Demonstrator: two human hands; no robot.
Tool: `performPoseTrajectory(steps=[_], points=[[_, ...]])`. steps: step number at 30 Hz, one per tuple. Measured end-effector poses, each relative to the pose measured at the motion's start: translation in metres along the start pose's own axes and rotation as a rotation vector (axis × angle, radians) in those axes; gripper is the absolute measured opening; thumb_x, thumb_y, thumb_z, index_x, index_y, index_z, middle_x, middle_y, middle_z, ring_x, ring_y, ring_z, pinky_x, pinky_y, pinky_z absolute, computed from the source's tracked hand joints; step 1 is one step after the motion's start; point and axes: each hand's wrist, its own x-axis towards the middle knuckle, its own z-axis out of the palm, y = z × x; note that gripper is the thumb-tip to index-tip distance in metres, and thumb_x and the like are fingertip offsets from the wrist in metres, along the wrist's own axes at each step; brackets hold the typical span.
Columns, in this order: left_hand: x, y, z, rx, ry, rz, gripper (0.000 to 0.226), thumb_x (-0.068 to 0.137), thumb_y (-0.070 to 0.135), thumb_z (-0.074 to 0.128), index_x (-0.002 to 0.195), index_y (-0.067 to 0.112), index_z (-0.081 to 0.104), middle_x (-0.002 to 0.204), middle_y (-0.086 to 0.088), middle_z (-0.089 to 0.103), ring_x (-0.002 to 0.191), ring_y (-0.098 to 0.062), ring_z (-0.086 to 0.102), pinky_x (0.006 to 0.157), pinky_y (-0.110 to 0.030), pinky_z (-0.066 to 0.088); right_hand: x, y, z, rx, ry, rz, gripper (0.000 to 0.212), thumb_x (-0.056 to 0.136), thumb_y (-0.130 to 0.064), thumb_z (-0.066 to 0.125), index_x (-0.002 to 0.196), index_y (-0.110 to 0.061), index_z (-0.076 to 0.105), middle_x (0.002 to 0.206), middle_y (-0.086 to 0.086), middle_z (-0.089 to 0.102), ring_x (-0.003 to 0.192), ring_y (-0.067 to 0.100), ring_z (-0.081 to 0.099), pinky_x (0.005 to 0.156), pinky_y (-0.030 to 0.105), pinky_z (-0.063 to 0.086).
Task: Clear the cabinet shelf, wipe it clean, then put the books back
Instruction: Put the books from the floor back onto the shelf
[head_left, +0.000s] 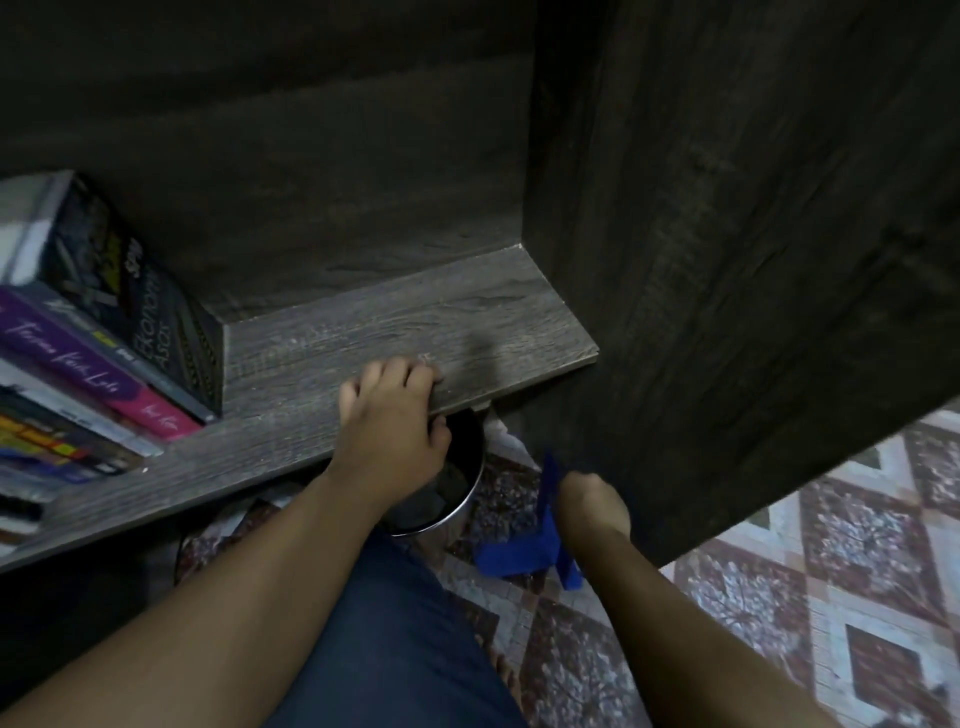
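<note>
Presently listed, largest first.

1. Cabinet (311, 156): dark grey-brown wood grain. Its back wall fills the frame from 10 to 12 o'clock.
2. Side panel (753, 260): same wood, an upright slab at 2 o'clock. Its lower edge slants down toward 4 o'clock.
3. Floor (857, 571): patterned tiles, brown diamonds on a pale ground, at 4 to 5 o'clock. It also shows beneath the shelf.
4. Shelf (415, 322): one board running from 8 o'clock up to the centre. Its right half is bare, with faint pale streaks.
5. Trouser leg (384, 639): blue cloth, at 6 o'clock.
6. Books (104, 338): a packed, tilted row on the left part of the shelf, at 9 o'clock. The outermost dark cover reads "Ekonomi Asas", and the next is purple fading to pink.
7. Left grip (389, 415): at centre, on the front edge of the shelf. The fingers curl over the top of the board with the thumb under the edge, clasping it.
8. Pot (460, 488): round, metal-rimmed and dark inside. It stands below the shelf edge, at 5 o'clock of the left grip, partly hidden by that wrist.
9. Right grip (592, 499): in shadow, just beside the lower edge of the side panel. The fingers are bunched round the cloth.
10. Cloth (524, 551): blue and crumpled, hanging from the right grip toward 7 o'clock. Whether it touches the floor cannot be told.
</note>
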Motion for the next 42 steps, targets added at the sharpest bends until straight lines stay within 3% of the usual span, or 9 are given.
performPoseTrajectory(steps=[4,14,17,21,25,29,35,42], points=[[-0.01,0.01,-0.023,0.015,-0.016,0.002,0.046,0.084,0.038,0.06,0.128,0.026,0.049,0.122,0.003,0.047,0.119,-0.02,0.036,0.096,-0.038,0.023,-0.033,-0.013,-0.036,-0.081,0.104,-0.033,0.024,0.098,-0.007,0.044,0.11,-0.009,0.064,0.109,0.01,0.066,0.1,0.026,0.064,0.077,0.034,0.051],[-0.038,0.009,-0.112,0.078,0.062,-0.076,0.05,0.087,0.043,0.055,0.133,0.026,0.045,0.132,0.001,0.045,0.126,-0.022,0.032,0.101,-0.043,0.025,-0.125,-0.057,-0.146,-0.187,0.367,-0.126,0.03,0.097,-0.004,0.04,0.118,-0.006,0.062,0.121,0.014,0.063,0.112,0.03,0.061,0.082,0.035,0.051],[-0.042,-0.002,-0.144,0.077,0.117,-0.099,0.052,0.087,0.045,0.055,0.135,0.028,0.043,0.136,0.002,0.044,0.129,-0.023,0.03,0.102,-0.042,0.024,-0.15,-0.078,-0.177,-0.225,0.44,-0.167,0.027,0.094,-0.001,0.047,0.116,-0.006,0.061,0.118,0.013,0.063,0.108,0.03,0.062,0.07,0.033,0.047],[-0.049,-0.021,-0.182,0.103,0.141,-0.151,0.054,0.089,0.047,0.054,0.138,0.03,0.04,0.138,0.002,0.042,0.13,-0.023,0.03,0.102,-0.044,0.026,-0.176,-0.112,-0.208,-0.242,0.529,-0.235,0.027,0.091,0.003,0.05,0.113,-0.006,0.062,0.113,0.013,0.063,0.103,0.03,0.062,0.066,0.034,0.045],[-0.057,-0.043,-0.21,0.116,0.174,-0.21,0.055,0.088,0.048,0.054,0.138,0.03,0.04,0.138,0.002,0.043,0.129,-0.023,0.031,0.102,-0.044,0.027,-0.189,-0.154,-0.223,-0.257,0.622,-0.317,0.016,0.088,0.005,0.056,0.098,-0.005,0.063,0.091,0.01,0.064,0.084,0.027,0.064,0.062,0.033,0.051],[-0.062,-0.067,-0.232,0.136,0.199,-0.267,0.054,0.089,0.047,0.054,0.138,0.029,0.04,0.138,0.002,0.043,0.131,-0.024,0.028,0.103,-0.045,0.025,-0.186,-0.199,-0.221,-0.236,0.658,-0.369,0.01,0.088,0.002,0.058,0.094,-0.006,0.061,0.069,0.005,0.049,0.069,0.022,0.056,0.058,0.032,0.051],[-0.069,-0.107,-0.242,0.163,0.216,-0.35,0.053,0.087,0.045,0.055,0.135,0.026,0.043,0.137,0.0,0.04,0.131,-0.023,0.029,0.105,-0.044,0.026,-0.159,-0.26,-0.199,-0.151,0.603,-0.438,0.014,0.092,-0.004,0.055,0.104,-0.006,0.063,0.098,0.01,0.066,0.091,0.026,0.066,0.068,0.034,0.054],[-0.077,-0.142,-0.225,0.121,0.254,-0.413,0.055,0.088,0.046,0.057,0.135,0.019,0.044,0.142,-0.008,0.036,0.135,-0.025,0.027,0.113,-0.038,0.024,-0.114,-0.287,-0.146,-0.135,0.556,-0.485,0.031,0.096,0.0,0.039,0.119,-0.004,0.06,0.119,0.012,0.059,0.109,0.027,0.06,0.083,0.036,0.051]])
